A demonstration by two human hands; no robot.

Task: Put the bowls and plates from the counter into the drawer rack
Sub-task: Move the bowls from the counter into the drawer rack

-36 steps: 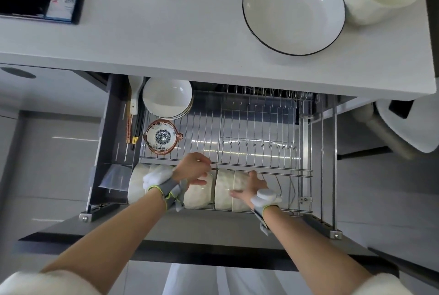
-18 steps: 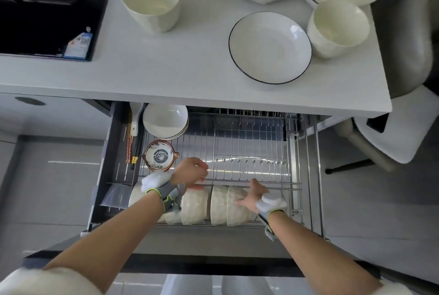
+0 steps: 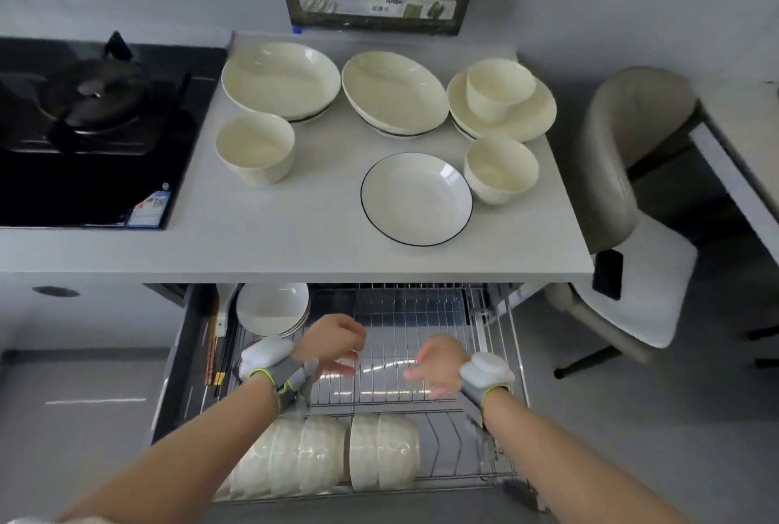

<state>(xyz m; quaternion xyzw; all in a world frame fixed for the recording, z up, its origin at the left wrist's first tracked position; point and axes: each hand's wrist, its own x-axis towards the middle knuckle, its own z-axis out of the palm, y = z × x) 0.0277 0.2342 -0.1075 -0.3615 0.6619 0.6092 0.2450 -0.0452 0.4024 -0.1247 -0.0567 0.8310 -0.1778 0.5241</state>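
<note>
Head view is showing both hands smeared by motion above the open drawer rack (image 3: 421,325), so single fingers are hard to make out. The left forearm is covering the near-left end of the row of bowls (image 3: 362,456), which is standing on edge along the rack's near side. The counter (image 3: 295,236) is cutting off the far part of the drawer, and a stack of white bowls (image 3: 272,308) at the rack's far left is showing only partly beneath its edge.

The left hand (image 3: 333,344) is hovering over the wires, its fingers loosely curled and gripping nothing. The right hand (image 3: 436,363) is hovering just to its right, fingers stretched out and a little apart, also holding nothing.

A black-rimmed plate (image 3: 416,198) is sitting on the counter near its front edge, with a left bowl (image 3: 255,148) and a right bowl (image 3: 500,169) on either side. Three stacks of plates (image 3: 394,93) are lining the far side, the rightmost carrying a further bowl (image 3: 499,89).
</note>
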